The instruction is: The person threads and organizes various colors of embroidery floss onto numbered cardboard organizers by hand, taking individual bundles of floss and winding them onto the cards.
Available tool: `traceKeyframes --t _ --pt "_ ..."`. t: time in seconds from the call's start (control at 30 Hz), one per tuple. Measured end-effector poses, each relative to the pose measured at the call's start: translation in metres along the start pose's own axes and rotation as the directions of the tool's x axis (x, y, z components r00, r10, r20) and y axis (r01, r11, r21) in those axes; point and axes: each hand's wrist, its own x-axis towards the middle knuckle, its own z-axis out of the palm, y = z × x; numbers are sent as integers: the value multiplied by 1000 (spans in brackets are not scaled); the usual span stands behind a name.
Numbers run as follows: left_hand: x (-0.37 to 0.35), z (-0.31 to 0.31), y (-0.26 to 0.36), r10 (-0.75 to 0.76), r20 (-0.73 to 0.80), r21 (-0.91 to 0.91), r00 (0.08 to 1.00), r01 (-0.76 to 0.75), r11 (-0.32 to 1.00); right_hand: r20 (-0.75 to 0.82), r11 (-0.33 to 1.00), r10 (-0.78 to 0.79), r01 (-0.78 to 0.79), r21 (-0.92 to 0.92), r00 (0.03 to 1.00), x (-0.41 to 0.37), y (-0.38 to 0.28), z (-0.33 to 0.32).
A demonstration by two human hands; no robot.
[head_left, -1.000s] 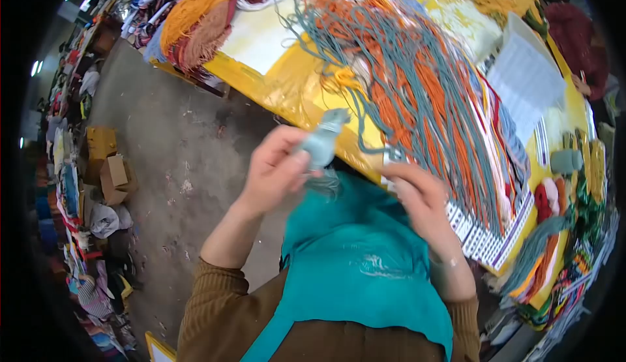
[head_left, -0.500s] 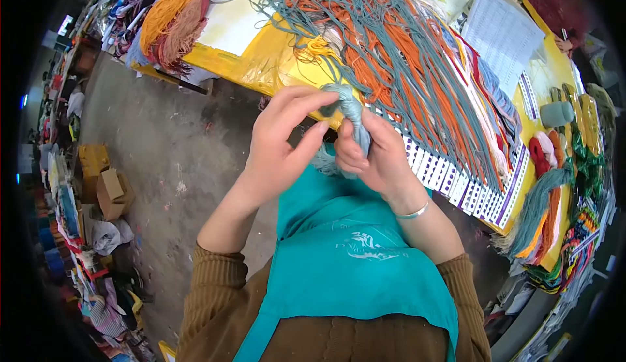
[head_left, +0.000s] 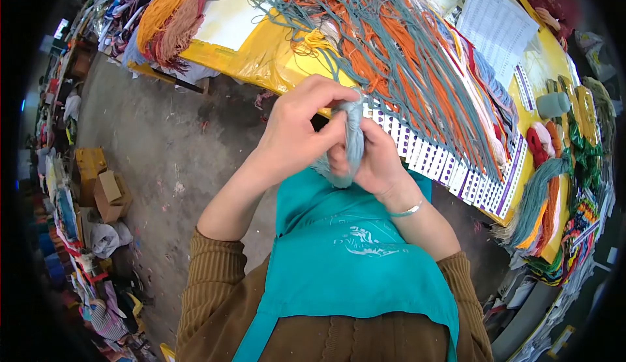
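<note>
A pale blue-grey skein of thread (head_left: 354, 141) hangs in a loop between my two hands, just off the table's near edge. My left hand (head_left: 306, 124) pinches its upper part, fingertips and thumb close together. Behind and to the right, my right hand (head_left: 375, 160) has its fingers wrapped round the skein's middle; some of these fingers are hidden by the thread. Beyond my hands, long orange and grey-blue threads (head_left: 391, 55) lie spread over a row of white cards with purple dots (head_left: 450, 171).
The yellow table (head_left: 251, 62) bears orange and pink yarn bundles (head_left: 173, 19), a printed sheet (head_left: 497, 26) and a grey-green roll (head_left: 553, 105). More coloured skeins (head_left: 544, 196) hang at the right edge. Another person's hand (head_left: 548, 18) shows at the upper right. Cardboard boxes (head_left: 111, 196) stand on the floor.
My left hand has moved right and closed on the top of the skein, where its fingers were apart before. The skein now hangs as a longer loop. The view has shifted slightly.
</note>
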Motion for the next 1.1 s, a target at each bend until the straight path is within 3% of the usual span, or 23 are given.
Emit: traceKeyframes --t 0.03,0.07,0.17,0.3,0.43,0.53,0.73,0.83,0.93,1.03,1.07,1.1 --pt "1 -2 0 -2 -32 40 999 3 999 -181 972 -123 81 -223 976 -1 -1 8" --pt "2 -4 -1 -2 -63 78 998 7 997 -169 830 -409 289 -477 897 2 4 -9" --pt "2 -4 -4 -3 -116 124 993 17 992 155 201 -784 483 -852 601 -1 -7 5" --pt "0 -1 -5 -39 -121 43 992 45 998 563 -373 -630 428 -823 534 7 -26 17" --pt "-4 -4 -6 -79 -108 11 991 81 997 599 -386 -580 462 -798 551 13 -32 20" --pt "-5 -9 -1 -97 -63 17 993 98 995 452 -170 -640 460 -872 621 14 -29 25" --pt "-7 -13 1 -108 -62 92 992 113 989 395 -42 -649 488 -872 650 19 -23 24" --pt "-10 -12 -6 -132 -85 -12 988 131 991 309 152 -662 525 -837 683 20 -21 30" --pt "-13 -18 -12 -376 -2 -466 927 331 820 77 535 -633 507 -675 770 18 -20 45" --pt "-14 -24 -17 -469 108 -811 877 350 468 219 326 -643 521 -789 734 28 -19 46" --pt "-14 -22 -11 -486 54 -823 872 315 473 376 56 -663 544 -837 647 31 -22 47" --pt "-15 -26 -8 -483 22 -756 875 331 565 533 -218 -634 532 -818 560 34 -28 49"
